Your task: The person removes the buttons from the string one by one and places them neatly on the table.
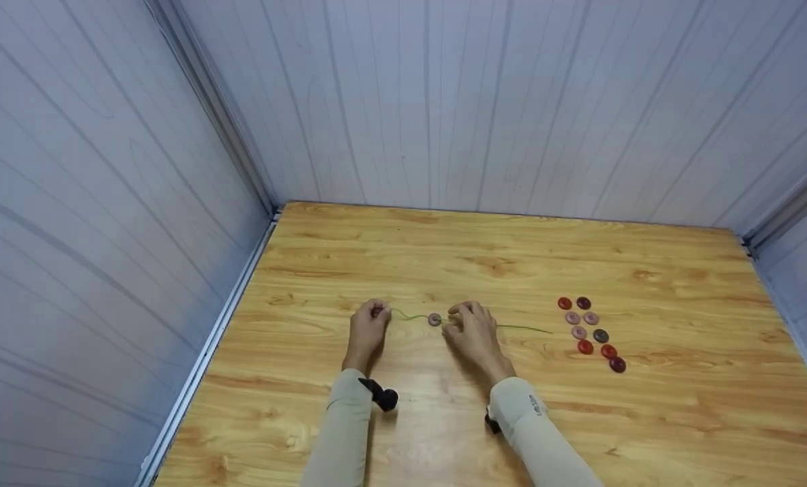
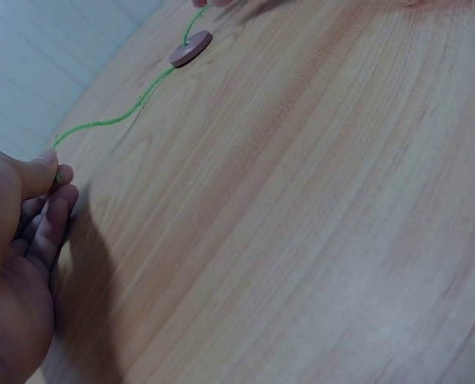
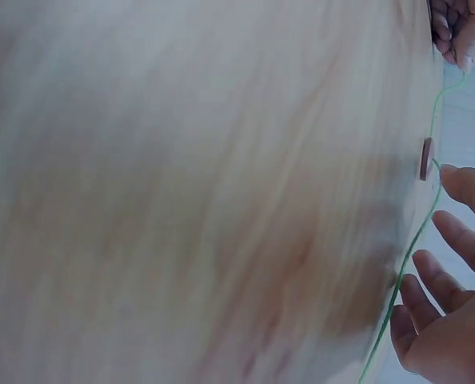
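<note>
A green string (image 1: 525, 329) runs across the wooden table and passes through a brownish-pink button (image 1: 434, 319). My left hand (image 1: 367, 328) pinches the string's left end between thumb and fingers. In the left wrist view the string (image 2: 101, 122) hangs slightly slack from there to the button (image 2: 191, 50), which lies tilted. Just right of the button is my right hand (image 1: 472, 335). Its fingers (image 3: 455, 240) are loosely bent and spread apart, with the string (image 3: 405, 260) passing close by the fingertips. Beyond this hand the string's free end lies on the table.
Several buttons, among them a red one (image 1: 565, 303), a pink one (image 1: 590, 318), a grey one (image 1: 601, 335) and a dark maroon one (image 1: 617, 364), lie in a loose group to the right. Pale panel walls (image 1: 403, 108) border the table (image 1: 295, 419) at the back and sides.
</note>
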Demonstrator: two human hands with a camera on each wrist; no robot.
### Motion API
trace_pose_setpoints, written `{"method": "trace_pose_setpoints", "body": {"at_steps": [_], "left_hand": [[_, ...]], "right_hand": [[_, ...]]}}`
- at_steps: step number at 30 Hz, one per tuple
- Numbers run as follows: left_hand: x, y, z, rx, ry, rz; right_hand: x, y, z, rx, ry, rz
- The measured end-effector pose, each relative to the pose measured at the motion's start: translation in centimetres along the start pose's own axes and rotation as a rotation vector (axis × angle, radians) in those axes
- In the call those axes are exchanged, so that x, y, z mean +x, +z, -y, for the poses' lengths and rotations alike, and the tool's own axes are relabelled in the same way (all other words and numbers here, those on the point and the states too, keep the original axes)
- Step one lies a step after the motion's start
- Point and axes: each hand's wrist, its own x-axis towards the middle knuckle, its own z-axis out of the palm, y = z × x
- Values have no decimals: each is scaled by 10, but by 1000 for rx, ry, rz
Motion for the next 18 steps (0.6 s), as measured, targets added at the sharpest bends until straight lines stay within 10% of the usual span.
{"method": "trace_pose_setpoints", "body": {"at_steps": [18], "left_hand": [[-2,-2,-2,36,8,-4]], "right_hand": [[5,14,13,-59,-37,-4]]}}
